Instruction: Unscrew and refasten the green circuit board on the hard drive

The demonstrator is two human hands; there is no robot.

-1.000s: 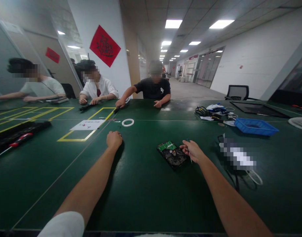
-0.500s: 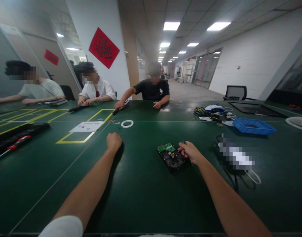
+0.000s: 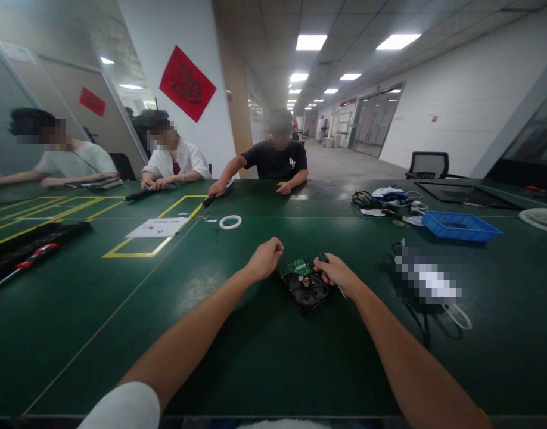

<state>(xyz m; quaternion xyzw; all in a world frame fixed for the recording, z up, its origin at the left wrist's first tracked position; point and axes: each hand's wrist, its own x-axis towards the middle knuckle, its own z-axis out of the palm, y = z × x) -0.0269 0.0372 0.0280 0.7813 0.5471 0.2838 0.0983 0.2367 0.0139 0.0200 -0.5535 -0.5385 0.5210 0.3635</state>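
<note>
A hard drive with a green circuit board lies on the green table in front of me. My right hand is closed around a screwdriver at the drive's right edge; its dark green handle end shows above the fingers and its thin shaft points down to the right. Just beyond the drive's upper left corner is my left hand, with its fingers drawn together. Whether anything small is between those fingers cannot be made out.
A white ring and a white paper sheet lie farther left. On the right are a blue tray, cables and a blurred-out item with cords. Several people sit across the table.
My left hand has moved right, from the table's middle left to beside the drive. The drive has shifted slightly left, and my right hand stays on the screwdriver.
</note>
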